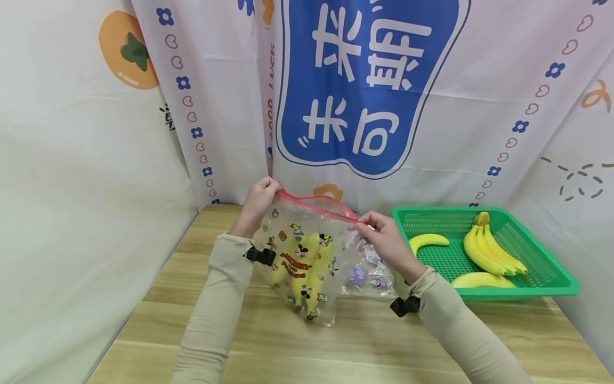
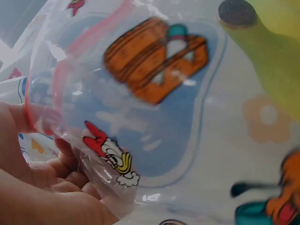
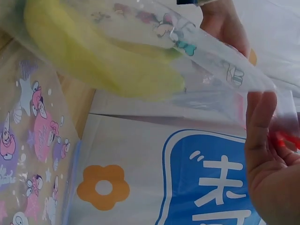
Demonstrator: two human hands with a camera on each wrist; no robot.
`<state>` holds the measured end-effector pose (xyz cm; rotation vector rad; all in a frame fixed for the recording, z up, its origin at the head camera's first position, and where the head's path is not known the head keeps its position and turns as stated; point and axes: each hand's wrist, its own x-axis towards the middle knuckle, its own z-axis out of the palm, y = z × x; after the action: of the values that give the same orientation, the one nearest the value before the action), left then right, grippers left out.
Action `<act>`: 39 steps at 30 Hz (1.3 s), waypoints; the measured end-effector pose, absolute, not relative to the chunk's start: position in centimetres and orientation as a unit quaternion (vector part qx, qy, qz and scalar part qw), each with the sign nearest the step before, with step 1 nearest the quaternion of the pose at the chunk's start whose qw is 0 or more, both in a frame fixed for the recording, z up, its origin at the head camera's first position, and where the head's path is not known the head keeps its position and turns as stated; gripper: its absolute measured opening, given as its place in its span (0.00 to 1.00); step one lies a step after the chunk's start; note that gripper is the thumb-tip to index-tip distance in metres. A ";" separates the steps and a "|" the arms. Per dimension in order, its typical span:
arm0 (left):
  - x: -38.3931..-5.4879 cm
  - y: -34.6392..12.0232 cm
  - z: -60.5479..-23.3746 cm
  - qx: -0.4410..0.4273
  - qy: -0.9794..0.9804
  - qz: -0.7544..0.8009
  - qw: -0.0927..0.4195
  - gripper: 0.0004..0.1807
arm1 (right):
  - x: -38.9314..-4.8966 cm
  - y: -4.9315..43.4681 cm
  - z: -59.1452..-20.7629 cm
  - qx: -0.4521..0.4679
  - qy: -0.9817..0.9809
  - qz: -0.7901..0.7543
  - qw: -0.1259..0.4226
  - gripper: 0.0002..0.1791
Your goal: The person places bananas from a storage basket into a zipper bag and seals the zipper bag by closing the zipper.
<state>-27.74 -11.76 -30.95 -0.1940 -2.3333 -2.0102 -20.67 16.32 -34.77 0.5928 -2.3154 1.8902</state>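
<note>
A clear zip bag (image 1: 273, 229) with cartoon prints and a red zip edge hangs between both hands, its mouth parted. My left hand (image 1: 261, 201) pinches the left end of the red edge; in the left wrist view the thumb and curled fingers (image 2: 65, 183) grip the plastic. The other end of that edge is pinched by my right hand (image 1: 386, 240). Inside the bag lie yellow bananas (image 1: 314, 269), seen through the printed film, one stem tip showing dark in the left wrist view.
A second clear bag (image 1: 357, 274) with pink and purple prints lies on the wooden table (image 1: 192, 298) behind the first. To the right, a green basket (image 1: 551, 266) holds a bunch of bananas (image 1: 484, 245) and single bananas (image 1: 482, 280). A printed curtain (image 1: 230, 106) hangs behind.
</note>
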 end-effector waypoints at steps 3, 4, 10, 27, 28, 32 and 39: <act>-27.4 -11.9 -31.0 -0.061 -0.762 -0.643 0.041 0.15 | -20.6 16.7 -34.4 0.185 -0.750 0.633 0.056 0.10; -27.3 -12.0 -31.0 -0.062 -0.759 -0.647 0.043 0.16 | -20.7 16.9 -34.3 0.181 -0.748 0.636 0.059 0.10; -26.8 -12.1 -31.0 -0.070 -0.751 -0.656 0.032 0.08 | -21.7 17.8 -33.9 0.142 -0.749 0.641 0.087 0.10; -26.5 -11.3 -31.8 -0.067 -0.765 -0.640 0.016 0.13 | -24.7 19.0 -33.6 0.034 -0.770 0.627 0.112 0.17; -26.6 -11.2 -32.0 -0.062 -0.764 -0.642 0.021 0.10 | -24.8 19.0 -33.7 0.030 -0.770 0.629 0.106 0.17; -27.2 -11.0 -32.7 -0.050 -0.752 -0.656 0.038 0.03 | -25.0 19.3 -34.2 0.018 -0.761 0.643 0.079 0.15; -28.3 -10.9 -33.2 -0.034 -0.746 -0.663 0.051 0.04 | -25.2 19.5 -34.8 0.024 -0.721 0.689 0.068 0.18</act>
<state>-28.29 -10.94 -33.19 -0.1040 -2.2702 -2.0181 -25.25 19.50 -34.81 0.0726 -2.1720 2.0758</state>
